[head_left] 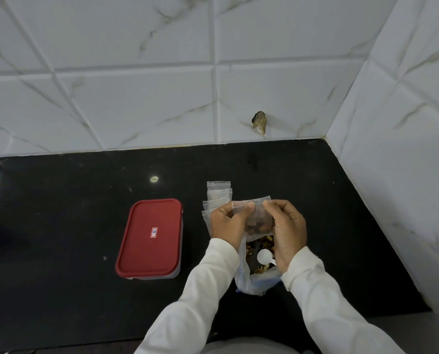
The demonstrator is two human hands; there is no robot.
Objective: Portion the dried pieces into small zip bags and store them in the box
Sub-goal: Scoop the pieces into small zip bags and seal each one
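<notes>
Two pinching hands — left hand (229,222), right hand (288,229) — on an upright small zip bag (255,216), mouth edge topmost.

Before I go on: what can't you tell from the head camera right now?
Head view only:
- Contents of the box: red lid on.
- Seal of the small zip bag: too small, partly under the left hand and right hand.
- Amount left in the large bag: hands cover it.
- Count of the empty bags: overlapping, left hand covers some.
</notes>
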